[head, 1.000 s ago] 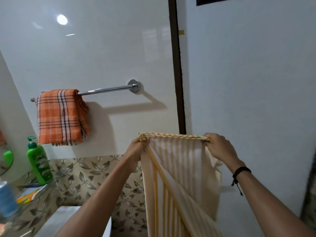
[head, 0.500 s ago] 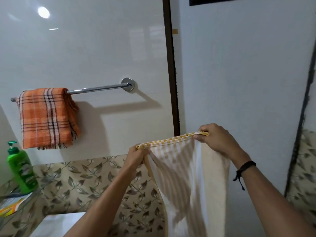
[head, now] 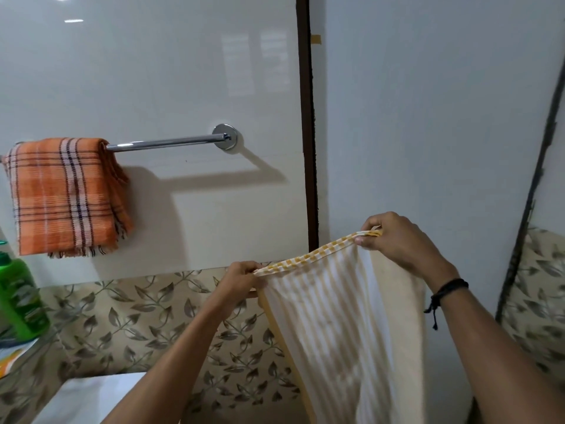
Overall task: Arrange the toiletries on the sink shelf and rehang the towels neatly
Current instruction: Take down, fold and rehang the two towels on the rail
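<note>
Nearby, green bottle (head: 19, 298) on shelf (head: 46, 335)

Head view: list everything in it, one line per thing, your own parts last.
Plaid towel: one, orange, hung on the rail's left end.
Rail: one, chrome, on the white wall.
Striped towel: one, yellow and white, held up below the rail's right end.
Bottle: one, green, far left.
Leaf tiles: brown on beige, lower wall.
Wristband: one, black, right wrist.
Left hand: pinching the striped towel's left corner.
Right hand: pinching its right corner, higher.
</note>
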`<control>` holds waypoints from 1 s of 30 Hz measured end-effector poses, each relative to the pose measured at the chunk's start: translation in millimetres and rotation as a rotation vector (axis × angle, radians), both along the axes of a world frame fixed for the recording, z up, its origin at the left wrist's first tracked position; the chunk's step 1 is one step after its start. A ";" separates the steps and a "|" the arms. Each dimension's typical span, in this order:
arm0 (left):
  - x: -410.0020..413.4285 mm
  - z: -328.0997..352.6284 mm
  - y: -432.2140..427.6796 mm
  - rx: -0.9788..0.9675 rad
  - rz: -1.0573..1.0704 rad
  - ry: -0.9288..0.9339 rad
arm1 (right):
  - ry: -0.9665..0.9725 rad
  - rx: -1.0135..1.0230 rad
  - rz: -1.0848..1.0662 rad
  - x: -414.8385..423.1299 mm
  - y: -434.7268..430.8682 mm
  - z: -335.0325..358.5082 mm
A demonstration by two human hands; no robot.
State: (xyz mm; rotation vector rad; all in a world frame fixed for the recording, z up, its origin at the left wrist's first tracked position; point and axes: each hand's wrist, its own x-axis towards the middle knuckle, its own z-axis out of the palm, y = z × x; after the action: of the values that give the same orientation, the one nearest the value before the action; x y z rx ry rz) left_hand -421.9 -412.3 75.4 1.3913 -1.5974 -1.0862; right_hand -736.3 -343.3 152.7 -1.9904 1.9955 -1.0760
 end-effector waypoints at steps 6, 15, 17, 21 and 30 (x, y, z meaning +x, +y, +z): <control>-1.9 -3.6 0.2 -0.025 -0.053 0.032 | 0.035 0.078 0.032 -13.6 0.0 3.8; -9.3 7.0 -3.0 -0.094 -0.057 0.344 | 0.263 0.237 0.085 -48.5 -7.0 -1.3; -14.5 9.7 -4.8 -0.109 -0.045 0.419 | 0.293 0.242 0.081 -47.2 -7.8 -4.5; -19.8 17.7 -8.4 -0.081 -0.013 0.457 | 0.246 0.198 0.073 -46.7 -8.0 -13.8; -3.0 24.9 -13.0 -0.156 0.018 0.452 | 0.025 0.110 0.257 -60.2 -1.9 -16.9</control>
State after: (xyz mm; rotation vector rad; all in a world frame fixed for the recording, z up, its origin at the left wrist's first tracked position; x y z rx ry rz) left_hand -424.9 -425.3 100.3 0.9699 -1.3042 -1.1420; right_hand -796.5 -345.2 135.8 -2.1364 1.7083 -0.8690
